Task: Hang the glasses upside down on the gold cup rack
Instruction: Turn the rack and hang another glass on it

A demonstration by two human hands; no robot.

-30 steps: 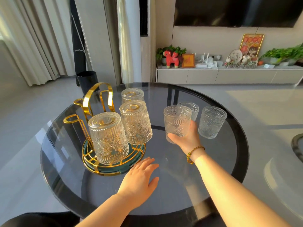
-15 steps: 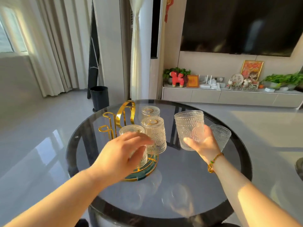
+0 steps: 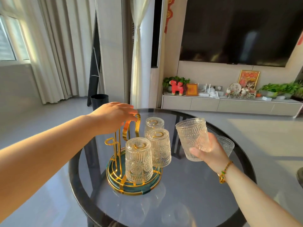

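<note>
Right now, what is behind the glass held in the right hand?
Behind the held glass, one upright glass stands on the round table, partly covered by the right hand. Anything else there is covered.

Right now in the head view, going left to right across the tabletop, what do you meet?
Left hand on the gold rack's handle → nearest hung glass → middle hung glass → glass held upright in the right hand → glass standing on the table.
</note>
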